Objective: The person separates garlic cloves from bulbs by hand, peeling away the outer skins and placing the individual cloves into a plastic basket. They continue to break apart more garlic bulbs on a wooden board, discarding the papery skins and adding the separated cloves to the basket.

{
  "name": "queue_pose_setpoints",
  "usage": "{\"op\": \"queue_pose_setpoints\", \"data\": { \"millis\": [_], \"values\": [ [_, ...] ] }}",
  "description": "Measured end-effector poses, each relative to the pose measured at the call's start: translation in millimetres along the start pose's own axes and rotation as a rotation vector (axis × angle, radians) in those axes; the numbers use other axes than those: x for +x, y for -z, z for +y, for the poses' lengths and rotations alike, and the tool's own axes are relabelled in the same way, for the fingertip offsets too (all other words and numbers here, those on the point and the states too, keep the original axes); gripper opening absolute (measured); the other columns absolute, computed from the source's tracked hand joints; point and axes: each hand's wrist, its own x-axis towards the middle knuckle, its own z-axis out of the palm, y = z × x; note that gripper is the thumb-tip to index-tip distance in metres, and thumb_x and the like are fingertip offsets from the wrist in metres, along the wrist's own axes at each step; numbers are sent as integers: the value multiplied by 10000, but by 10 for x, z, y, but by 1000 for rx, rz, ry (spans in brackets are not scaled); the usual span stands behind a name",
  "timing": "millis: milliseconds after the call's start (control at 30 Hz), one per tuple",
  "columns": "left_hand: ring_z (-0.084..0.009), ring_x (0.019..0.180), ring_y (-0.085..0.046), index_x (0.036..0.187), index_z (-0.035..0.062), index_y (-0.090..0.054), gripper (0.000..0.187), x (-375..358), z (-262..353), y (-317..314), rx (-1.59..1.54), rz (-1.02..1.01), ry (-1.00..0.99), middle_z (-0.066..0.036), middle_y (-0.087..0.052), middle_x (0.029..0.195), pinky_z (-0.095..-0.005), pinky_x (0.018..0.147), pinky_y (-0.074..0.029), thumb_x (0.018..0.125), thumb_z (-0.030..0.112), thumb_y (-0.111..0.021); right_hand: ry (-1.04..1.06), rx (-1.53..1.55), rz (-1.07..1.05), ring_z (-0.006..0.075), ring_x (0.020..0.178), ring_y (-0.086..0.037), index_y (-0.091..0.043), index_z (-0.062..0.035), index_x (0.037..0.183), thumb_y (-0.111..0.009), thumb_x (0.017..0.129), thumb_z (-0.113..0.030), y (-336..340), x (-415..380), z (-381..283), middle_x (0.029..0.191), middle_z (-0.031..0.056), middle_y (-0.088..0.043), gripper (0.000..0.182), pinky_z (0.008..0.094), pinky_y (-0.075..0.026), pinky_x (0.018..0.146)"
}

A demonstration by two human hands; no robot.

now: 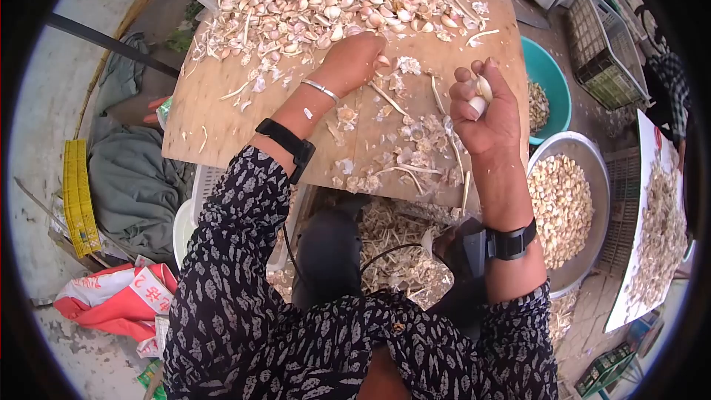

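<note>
My left hand (349, 64), with a silver bangle at the wrist, is closed at the near edge of a heap of garlic cloves (326, 0). A single garlic clove (383, 61) shows at its fingertips. To the right, my right hand (485, 115) is turned palm up above the table's right side, its fingers curled around a couple of pale garlic cloves (481, 97). Between and below the hands, papery garlic skins (415, 133) and dry stalks (387, 98) lie scattered over the wooden tabletop (274, 130).
Right of the table, a metal basin (561, 211) holds many cloves, and a teal basin (552, 67) stands behind it. Plastic crates (603, 44) sit farther right. More skins (396, 244) cover the floor by my legs. A red and white sack (111, 300) lies at left.
</note>
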Motion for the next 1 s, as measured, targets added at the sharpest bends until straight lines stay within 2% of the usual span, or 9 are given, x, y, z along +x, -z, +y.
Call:
{"op": "queue_pose_setpoints", "data": {
  "millis": [67, 133, 267, 433, 500, 567, 633, 967, 1000],
  "values": [
    [-192, 716, -594, 935, 19, -623, 151, -57, 58, 146, -6, -54, 60, -79, -607, 839, -277, 664, -488, 787, 47, -631, -6, -25, -3, 121, 575, -465, -486, -68, 921, -564, 912, -240, 1, 8, 9, 768, 71, -508, 189, 188, -300, 380],
    [-138, 735, -588, 983, 4, -605, 160, -235, 141, 323, -1074, -19, 579, -38, -602, 848, -249, 684, -497, 834, 54, -633, -8, -31, 0, 121, 574, -464, -486, -66, 918, -560, 914, -241, 13, 20, 32, 765, 70, -508, 189, 188, -298, 381],
    [-123, 745, -595, 1047, 0, -577, 196, -551, 391, 518, -1701, 151, 505, -53, -618, 904, -239, 691, -514, 869, 71, -618, -36, -58, -10, 122, 569, -463, -484, -65, 922, -548, 920, -243, 6, 32, 102, 761, 70, -507, 189, 187, -296, 381],
    [-150, 769, -617, 1053, 22, -576, 203, -784, 815, 858, -1870, 228, 519, -86, -616, 929, -247, 704, -514, 868, 91, -623, -41, -83, 17, 122, 571, -463, -485, -64, 926, -545, 921, -240, -3, 30, 144, 764, 71, -508, 186, 188, -296, 379],
    [-176, 764, -613, 1058, 47, -571, 234, -889, 1114, 1088, -2022, 259, 299, -93, -603, 963, -267, 679, -514, 846, 103, -655, -37, -86, 29, 123, 573, -464, -486, -64, 926, -545, 921, -241, -16, 46, 170, 767, 72, -509, 186, 188, -296, 378],
    [-143, 733, -597, 1031, -6, -572, 250, -928, 1612, 1311, -2035, 388, -123, -71, -598, 889, -230, 678, -502, 843, 128, -668, -58, -76, -5, 122, 575, -463, -486, -63, 931, -544, 922, -243, -4, 56, 209, 772, 73, -511, 189, 188, -297, 377],
    [-216, 741, -583, 782, 51, -598, 100, -922, 1803, 1648, -2096, 101, -577, -93, -581, 950, -269, 616, -487, 790, 85, -692, -64, -86, 17, 122, 573, -462, -487, -62, 935, -543, 923, -245, -4, 77, 246, 775, 74, -511, 192, 187, -298, 378],
    [-178, 777, -599, 891, -18, -613, 192, -854, 1691, 1538, -1665, 472, -463, -96, -595, 890, -264, 677, -502, 754, 66, -719, -75, -128, -2, 140, 646, -519, -513, -57, 954, -518, 938, -307, -52, -2, 304, 819, 87, -543, 250, 190, -337, 388],
    [-163, 766, -599, 966, -8, -614, 238, -780, 1585, 1433, -1335, 458, -254, -83, -608, 887, -252, 696, -499, 761, 60, -715, -72, -131, 6, 140, 646, -519, -513, -57, 954, -518, 938, -307, -93, -38, 330, 819, 87, -543, 250, 190, -337, 388]
  ]
}}
